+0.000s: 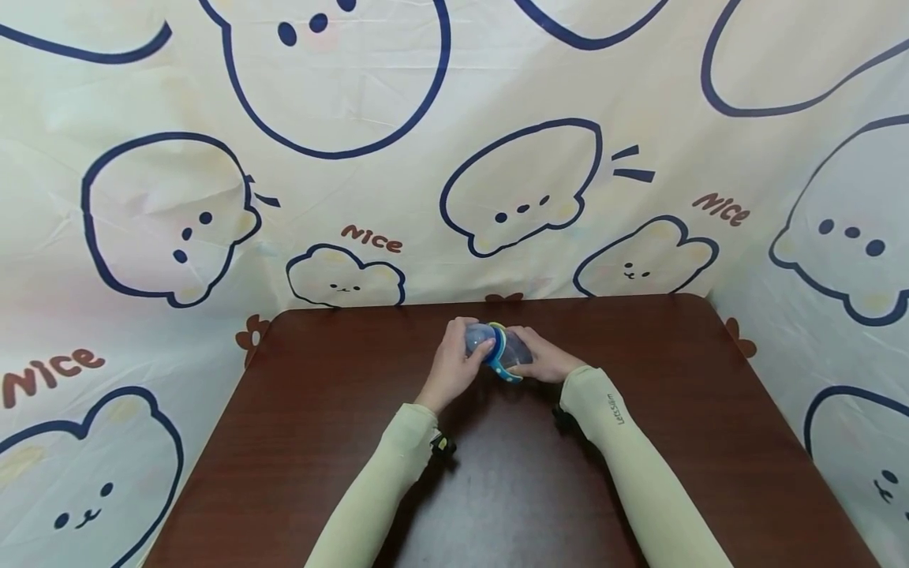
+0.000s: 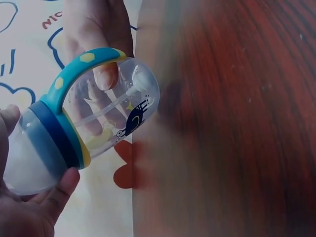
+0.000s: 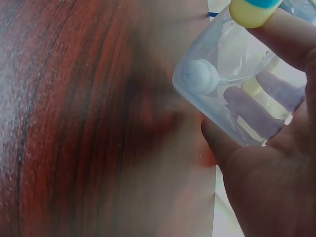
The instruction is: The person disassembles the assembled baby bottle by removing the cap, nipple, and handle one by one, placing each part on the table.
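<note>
A clear baby bottle (image 1: 513, 353) lies on its side in both hands, just above the far middle of the brown table (image 1: 284, 442). It has a dark blue collar (image 2: 53, 132), a teal handle (image 2: 74, 69) with yellow spots, and a frosted cap (image 2: 24, 160). My left hand (image 1: 458, 359) grips the cap end, fingers curled round it. My right hand (image 1: 545, 361) cups the clear body (image 3: 232, 94), thumb under the handle. Inside the body a straw ends in a white ball (image 3: 197, 76). A snail print (image 2: 133, 121) marks the body.
The dark wooden table (image 2: 237, 123) has rounded far corners (image 1: 699, 304). A cream cloth with cartoon bears and "Nice" lettering (image 1: 369, 237) hangs behind and at both sides. Pale sleeves (image 1: 639, 473) cover both forearms.
</note>
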A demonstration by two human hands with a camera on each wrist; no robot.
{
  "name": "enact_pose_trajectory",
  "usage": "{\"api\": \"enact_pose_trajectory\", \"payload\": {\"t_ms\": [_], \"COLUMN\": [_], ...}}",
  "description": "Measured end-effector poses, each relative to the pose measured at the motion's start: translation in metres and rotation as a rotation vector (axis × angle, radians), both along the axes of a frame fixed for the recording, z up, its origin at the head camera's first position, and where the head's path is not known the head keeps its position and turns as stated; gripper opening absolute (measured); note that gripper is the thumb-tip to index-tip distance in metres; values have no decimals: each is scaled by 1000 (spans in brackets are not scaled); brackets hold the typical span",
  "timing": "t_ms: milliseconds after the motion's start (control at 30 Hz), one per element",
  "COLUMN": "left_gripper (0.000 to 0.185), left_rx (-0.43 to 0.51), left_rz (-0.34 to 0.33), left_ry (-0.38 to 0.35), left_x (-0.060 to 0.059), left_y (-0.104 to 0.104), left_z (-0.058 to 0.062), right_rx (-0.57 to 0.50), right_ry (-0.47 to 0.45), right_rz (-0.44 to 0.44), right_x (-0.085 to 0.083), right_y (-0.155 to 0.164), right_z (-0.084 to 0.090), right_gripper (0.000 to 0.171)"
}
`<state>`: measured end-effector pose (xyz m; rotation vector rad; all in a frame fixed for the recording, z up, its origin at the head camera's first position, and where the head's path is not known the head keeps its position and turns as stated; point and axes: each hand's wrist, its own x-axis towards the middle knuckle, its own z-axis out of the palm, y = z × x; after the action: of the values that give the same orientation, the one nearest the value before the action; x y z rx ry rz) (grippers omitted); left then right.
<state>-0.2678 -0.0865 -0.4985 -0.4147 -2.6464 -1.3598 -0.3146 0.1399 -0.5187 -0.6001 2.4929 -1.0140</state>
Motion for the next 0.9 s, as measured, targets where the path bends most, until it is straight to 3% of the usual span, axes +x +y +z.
{"api": "enact_pose_trajectory", "payload": {"t_ms": [500,767,900], "left_gripper": [50,49,46], "left_rx": [-14,29,90], "left_rz": [64,84,144], "left_ry": [25,2,-5], "left_x": [3,4,2], "left_y": [8,8,8], "left_z": [0,-1,-2], "right_rx": [-6,-21,-33], "right_ry": [15,29,35], "right_rz": [20,24,7], "right_x": [0,1,2], "right_y": [0,-2,-4], "right_z": [0,2,3], "right_gripper": [77,76,77]}}
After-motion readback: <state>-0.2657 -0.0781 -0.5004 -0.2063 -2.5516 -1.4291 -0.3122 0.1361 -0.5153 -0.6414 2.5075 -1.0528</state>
